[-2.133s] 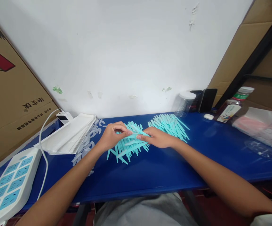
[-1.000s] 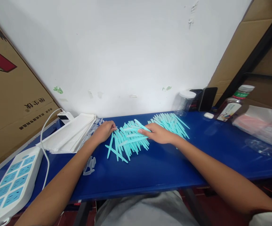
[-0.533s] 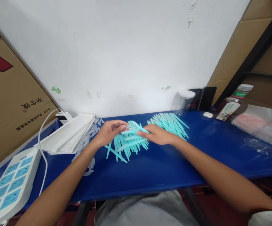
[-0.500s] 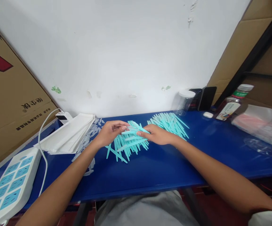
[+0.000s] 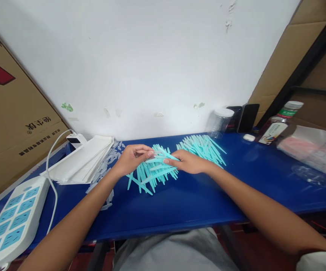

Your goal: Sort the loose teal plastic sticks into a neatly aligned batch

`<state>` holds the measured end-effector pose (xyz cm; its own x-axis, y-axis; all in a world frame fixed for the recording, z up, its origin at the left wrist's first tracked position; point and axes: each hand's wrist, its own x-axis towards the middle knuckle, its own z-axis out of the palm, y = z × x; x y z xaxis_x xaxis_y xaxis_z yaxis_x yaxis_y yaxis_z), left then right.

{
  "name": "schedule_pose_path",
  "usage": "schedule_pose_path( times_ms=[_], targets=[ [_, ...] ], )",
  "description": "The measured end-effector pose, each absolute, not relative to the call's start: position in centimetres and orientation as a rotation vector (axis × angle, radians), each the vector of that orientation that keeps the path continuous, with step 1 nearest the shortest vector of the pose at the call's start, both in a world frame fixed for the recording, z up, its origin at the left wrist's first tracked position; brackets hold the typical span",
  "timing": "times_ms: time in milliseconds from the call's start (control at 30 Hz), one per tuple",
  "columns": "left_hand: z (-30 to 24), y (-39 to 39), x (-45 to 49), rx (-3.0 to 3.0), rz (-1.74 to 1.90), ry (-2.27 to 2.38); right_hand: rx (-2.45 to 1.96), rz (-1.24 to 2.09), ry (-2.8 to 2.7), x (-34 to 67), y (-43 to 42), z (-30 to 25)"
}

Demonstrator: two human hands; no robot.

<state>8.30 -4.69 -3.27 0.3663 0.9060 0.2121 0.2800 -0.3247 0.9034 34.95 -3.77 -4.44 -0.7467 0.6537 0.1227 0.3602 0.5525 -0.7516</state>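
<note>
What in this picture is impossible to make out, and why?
Head view, all.
What the left hand pinches: too small, its fingers cover it.
How many turquoise sticks the right hand holds: fingers hide them.
Power strip: cut off by the bottom-left corner.
Bottle label: too small to read.
Plastic bag contents: blurred.

The teal sticks (image 5: 154, 171) looked like thin, smooth plastic with a dull sheen. The clear caps (image 5: 104, 170) beside them were cloudy, translucent plastic. The blue surface (image 5: 197, 199) was smooth and glossy, catching soft reflections. The stacked bags (image 5: 81, 162) were matt white paper. The power strip (image 5: 13, 222) was glossy white plastic, the box (image 5: 10, 113) rough brown cardboard, and the wall (image 5: 151, 56) matt, chipped paint.
</note>
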Motion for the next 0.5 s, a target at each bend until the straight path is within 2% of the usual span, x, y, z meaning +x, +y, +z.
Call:
schedule_pose_path(
  times_ms=[500],
  targets=[
    [-3.31,-4.38,8.03,1.886,0.966,1.046,-0.820,1.070,-2.401,35.04,-3.97,-3.96]
  ],
)
